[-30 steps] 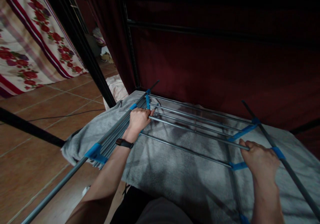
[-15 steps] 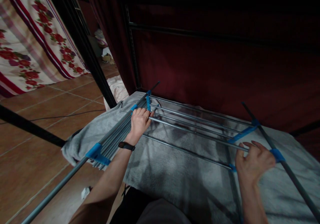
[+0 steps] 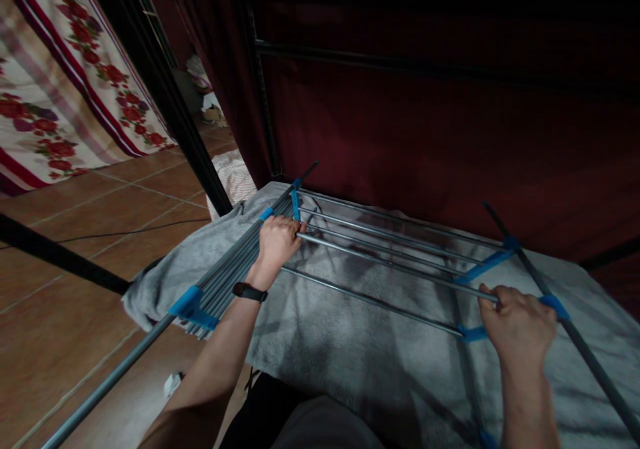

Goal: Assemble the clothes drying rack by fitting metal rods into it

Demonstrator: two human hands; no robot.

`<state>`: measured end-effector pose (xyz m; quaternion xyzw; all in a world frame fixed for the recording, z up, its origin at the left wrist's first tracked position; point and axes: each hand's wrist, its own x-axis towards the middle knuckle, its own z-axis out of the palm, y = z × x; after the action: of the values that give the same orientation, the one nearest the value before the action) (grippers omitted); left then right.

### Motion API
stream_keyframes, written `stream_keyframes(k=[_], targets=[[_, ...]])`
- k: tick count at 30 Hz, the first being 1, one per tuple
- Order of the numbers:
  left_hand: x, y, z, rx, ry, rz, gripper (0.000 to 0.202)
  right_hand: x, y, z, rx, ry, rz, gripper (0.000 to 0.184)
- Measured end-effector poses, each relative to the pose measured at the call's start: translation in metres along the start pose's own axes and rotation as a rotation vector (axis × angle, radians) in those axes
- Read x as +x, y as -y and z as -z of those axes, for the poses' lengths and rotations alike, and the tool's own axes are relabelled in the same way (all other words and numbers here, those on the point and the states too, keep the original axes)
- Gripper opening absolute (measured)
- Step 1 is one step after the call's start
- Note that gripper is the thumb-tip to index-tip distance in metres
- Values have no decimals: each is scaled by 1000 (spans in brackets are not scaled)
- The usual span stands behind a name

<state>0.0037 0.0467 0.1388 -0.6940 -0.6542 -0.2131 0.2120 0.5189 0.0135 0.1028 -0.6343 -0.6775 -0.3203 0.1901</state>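
A frame of grey metal tubes with blue plastic connectors, a rack, rests on a grey blanket. My left hand, with a dark band on the wrist, is wrapped round the left end of a metal tube. Around the right end of this same tube my right hand is closed, beside a blue connector on the long right side pole. Several loose tubes lie bundled under the left side pole. My fingers hide both ends of the held tube.
Black metal posts stand at the left, and a dark red curtain hangs behind. A floral cloth hangs far left above the brown tiled floor. A cable and a crumpled white scrap lie on the floor.
My right hand has closed from loosely spread fingers into a grip round the tube's right end. My left hand stays on the left end, shifted slightly left.
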Motion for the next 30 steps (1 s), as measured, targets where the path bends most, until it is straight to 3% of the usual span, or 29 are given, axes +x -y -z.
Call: stream_keyframes(k=[7,18,30], targets=[[-4,3,0,-18,1,-33,38,0,-3,0,49,20,17,36],[-19,0,-21,-54,-217,-2,29,-14,20,-28,179,-240,-225,26],[-5,-3,-10,-30,-145,35,41,-2,2,-11,0,-110,-22,40]])
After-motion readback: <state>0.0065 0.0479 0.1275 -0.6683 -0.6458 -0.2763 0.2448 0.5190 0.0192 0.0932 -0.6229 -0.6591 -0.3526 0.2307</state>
